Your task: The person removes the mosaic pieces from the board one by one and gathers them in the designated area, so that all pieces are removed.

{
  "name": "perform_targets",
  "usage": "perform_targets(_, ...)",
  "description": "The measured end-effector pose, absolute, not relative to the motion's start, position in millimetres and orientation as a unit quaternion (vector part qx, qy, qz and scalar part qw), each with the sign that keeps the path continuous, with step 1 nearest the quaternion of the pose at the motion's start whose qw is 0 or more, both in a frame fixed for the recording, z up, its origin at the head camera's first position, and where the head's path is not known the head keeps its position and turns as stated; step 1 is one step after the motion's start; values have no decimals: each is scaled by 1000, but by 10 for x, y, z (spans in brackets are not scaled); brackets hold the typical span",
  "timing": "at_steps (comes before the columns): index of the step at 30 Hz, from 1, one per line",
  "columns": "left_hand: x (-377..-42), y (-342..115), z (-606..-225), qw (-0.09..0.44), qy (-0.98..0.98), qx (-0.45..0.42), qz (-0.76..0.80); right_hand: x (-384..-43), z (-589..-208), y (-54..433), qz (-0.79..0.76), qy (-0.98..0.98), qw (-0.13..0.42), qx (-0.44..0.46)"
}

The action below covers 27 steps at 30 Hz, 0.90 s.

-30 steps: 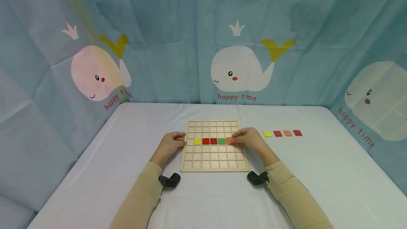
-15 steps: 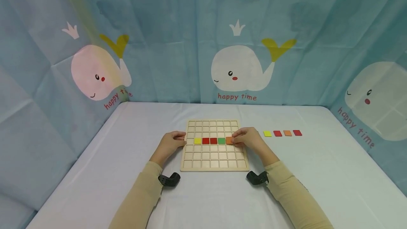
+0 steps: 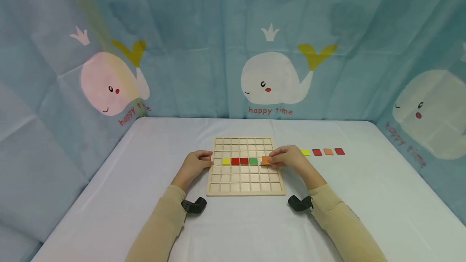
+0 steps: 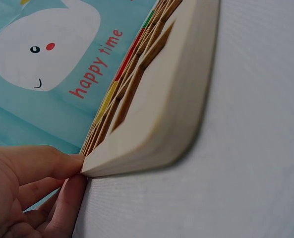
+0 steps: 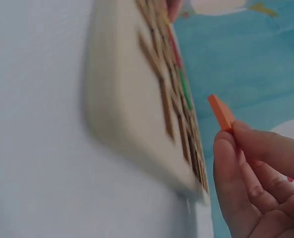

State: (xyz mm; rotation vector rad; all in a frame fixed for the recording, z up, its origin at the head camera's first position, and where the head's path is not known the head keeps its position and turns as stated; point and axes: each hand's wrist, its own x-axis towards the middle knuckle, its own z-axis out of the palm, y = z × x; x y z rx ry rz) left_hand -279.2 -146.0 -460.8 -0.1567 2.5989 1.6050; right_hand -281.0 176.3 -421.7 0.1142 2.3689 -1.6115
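A wooden grid board (image 3: 245, 188) lies on the white table. One row of its cells holds a yellow tile (image 3: 226, 161), two red tiles (image 3: 235, 161) and a green tile (image 3: 253, 161). My left hand (image 3: 194, 165) grips the board's left edge; the left wrist view has its thumb and a finger at that edge. Between thumb and fingertips, my right hand (image 3: 289, 159) pinches an orange tile (image 5: 221, 114). The right wrist view shows this tile held up off the board, over its right side just past the green tile.
To the right of the board, a second yellow tile (image 3: 305, 153), a red tile (image 3: 317, 152), another orange tile (image 3: 328, 151) and a further red tile (image 3: 339, 151) lie in a row. A blue curtain (image 3: 182, 72) with whale prints hangs behind the table.
My right hand has shifted slightly right with the orange tile, leaving a gap between it and the green tile. My left hand stays at the board's left edge.
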Motion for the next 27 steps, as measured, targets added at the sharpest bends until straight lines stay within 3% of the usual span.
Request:
perform_targets(12, -2761, -1423, -4632, 43, 845, -45, 531, -2620, -4197, 2172, -526, 836, 148, 55)
perform_targets(27, -2805, -1468, -4597, 47, 849, -47, 524, -2682, -4164, 2555, -546, 815, 174, 83)
